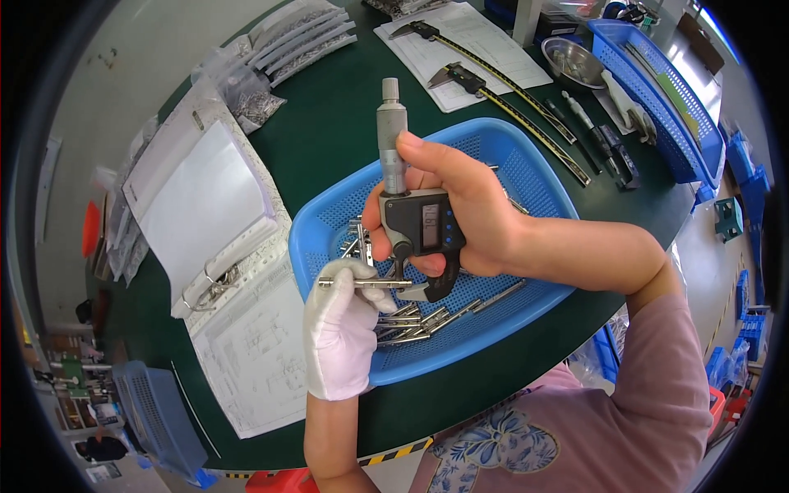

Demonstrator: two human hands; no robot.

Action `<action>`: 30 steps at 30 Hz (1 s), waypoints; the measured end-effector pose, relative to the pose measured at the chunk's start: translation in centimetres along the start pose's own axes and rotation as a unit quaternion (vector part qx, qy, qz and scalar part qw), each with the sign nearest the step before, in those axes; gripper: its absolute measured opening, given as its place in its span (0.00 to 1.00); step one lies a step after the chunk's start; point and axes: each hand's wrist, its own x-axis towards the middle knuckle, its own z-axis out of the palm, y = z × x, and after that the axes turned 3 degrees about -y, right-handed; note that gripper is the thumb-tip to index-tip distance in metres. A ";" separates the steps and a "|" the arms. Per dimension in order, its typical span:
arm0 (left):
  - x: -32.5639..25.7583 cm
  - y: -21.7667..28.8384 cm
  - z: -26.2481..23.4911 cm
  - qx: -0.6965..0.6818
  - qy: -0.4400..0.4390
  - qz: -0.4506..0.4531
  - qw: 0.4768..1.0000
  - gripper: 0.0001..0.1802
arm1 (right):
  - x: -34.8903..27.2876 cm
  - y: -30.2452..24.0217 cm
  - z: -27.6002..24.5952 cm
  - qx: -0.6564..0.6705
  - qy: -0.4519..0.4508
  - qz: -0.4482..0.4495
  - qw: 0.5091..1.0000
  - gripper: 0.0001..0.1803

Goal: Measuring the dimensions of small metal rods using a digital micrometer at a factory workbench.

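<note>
My right hand, bare, is closed around a digital micrometer with a grey thimble and a small display. The thumb rests on the thimble, which points away from me. In a white glove, my left hand pinches a thin metal pin held level. The pin's right end lies at the micrometer's jaws; whether both faces touch it I cannot tell. Both hands are over a blue perforated basket. Several more metal pins lie loose in it, partly hidden by my hands.
To the left lie an open ring binder and a drawing sheet. Bagged parts sit at the far left. Two digital calipers rest on papers at the back. A metal bowl and another blue basket stand at far right.
</note>
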 end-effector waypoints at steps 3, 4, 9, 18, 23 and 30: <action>0.2 -0.1 0.0 -0.041 -0.010 0.006 0.999 0.11 | -0.5 -0.3 -0.2 0.005 0.013 0.001 1.000 0.34; 0.4 -0.2 0.2 -0.040 -0.014 0.004 0.999 0.11 | -0.8 -0.5 -0.3 0.005 0.016 -0.002 1.000 0.34; 0.3 -0.4 0.0 -0.031 0.014 0.021 0.999 0.12 | -0.7 -0.4 -0.4 -0.017 0.011 -0.001 1.000 0.33; 0.5 -0.2 -0.6 0.072 -0.012 0.007 0.997 0.11 | -0.7 -0.3 0.5 0.003 0.043 -0.017 0.999 0.32; 0.5 0.4 -0.4 0.058 -0.013 -0.040 0.997 0.13 | -0.5 0.0 0.4 -0.018 0.007 -0.041 0.999 0.29; 0.7 -0.2 -0.6 0.039 -0.042 -0.035 0.998 0.13 | -0.3 0.2 -0.1 -0.019 0.004 -0.030 0.999 0.27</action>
